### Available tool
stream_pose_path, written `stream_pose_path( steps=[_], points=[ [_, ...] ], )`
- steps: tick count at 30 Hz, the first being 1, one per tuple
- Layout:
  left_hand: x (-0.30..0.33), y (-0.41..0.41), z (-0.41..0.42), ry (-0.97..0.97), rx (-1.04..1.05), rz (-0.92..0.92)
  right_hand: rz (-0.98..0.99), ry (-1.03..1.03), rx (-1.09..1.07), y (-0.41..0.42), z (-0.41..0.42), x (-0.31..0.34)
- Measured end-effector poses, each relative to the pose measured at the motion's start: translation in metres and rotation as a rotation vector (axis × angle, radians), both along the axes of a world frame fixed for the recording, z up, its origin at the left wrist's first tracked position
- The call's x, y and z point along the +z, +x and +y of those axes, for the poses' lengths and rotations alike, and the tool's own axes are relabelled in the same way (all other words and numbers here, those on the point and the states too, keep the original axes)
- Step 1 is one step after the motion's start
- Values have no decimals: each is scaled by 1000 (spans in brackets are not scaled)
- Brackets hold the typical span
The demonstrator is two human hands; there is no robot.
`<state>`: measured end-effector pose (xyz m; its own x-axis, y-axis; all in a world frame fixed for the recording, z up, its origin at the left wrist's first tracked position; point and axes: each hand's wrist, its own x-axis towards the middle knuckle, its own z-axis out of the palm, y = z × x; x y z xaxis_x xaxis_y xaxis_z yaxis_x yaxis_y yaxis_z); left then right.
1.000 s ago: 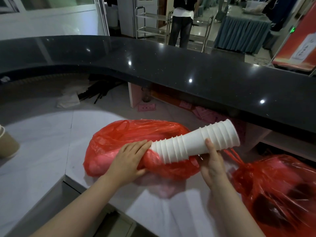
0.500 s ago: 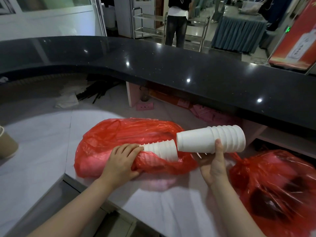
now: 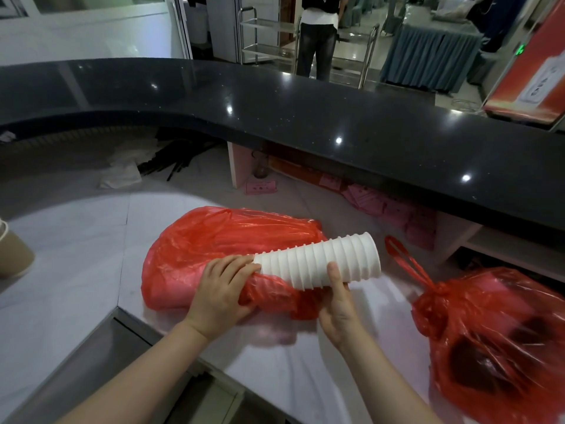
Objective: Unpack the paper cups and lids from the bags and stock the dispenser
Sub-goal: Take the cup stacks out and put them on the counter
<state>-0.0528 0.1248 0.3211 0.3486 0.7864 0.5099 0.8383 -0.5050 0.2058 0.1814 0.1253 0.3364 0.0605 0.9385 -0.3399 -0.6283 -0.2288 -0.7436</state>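
Note:
A stack of white paper cups (image 3: 324, 261) lies on its side, its narrow end inside the mouth of a red plastic bag (image 3: 232, 240) on the pale worktop. My left hand (image 3: 223, 289) grips the bag's plastic around that narrow end. From below, my right hand (image 3: 339, 304) holds the wide part of the stack, thumb up against the cups' ribbed rims. A second red bag (image 3: 495, 332), knotted at the top, sits to the right with dark shapes showing through it. No dispenser is in view.
A brown paper cup (image 3: 12, 255) stands at the far left edge. A curved black counter (image 3: 305, 117) runs across behind the worktop, with pink slips and black sticks under it. A person (image 3: 318, 35) stands beyond the counter by a metal trolley.
Half a second ago my right hand held part of the stack apart from the cups left in the bag. Now the cups form one stack again at the bag's mouth.

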Motion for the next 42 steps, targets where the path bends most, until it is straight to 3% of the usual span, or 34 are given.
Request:
stream_pose_path(
  steps=[3,11,16,24,39,42],
  points=[
    [2,4,0,31,14,-36,59,20,86,-9,0,1],
    [10,10,4,5,10,-74,-29,90,-80,-24,14,12],
    [9,-8,6,-86,15,51,-17,101,-169,-8,21,29],
    [-10,-40,-7,-186,121,75,-89,126,-277,48,35,52],
    [-26,-10,16,-539,-4,28,-9,143,-401,80,15,82],
    [-23,1,22,-600,-30,-93,-12,125,-373,71,10,85]
  ],
)
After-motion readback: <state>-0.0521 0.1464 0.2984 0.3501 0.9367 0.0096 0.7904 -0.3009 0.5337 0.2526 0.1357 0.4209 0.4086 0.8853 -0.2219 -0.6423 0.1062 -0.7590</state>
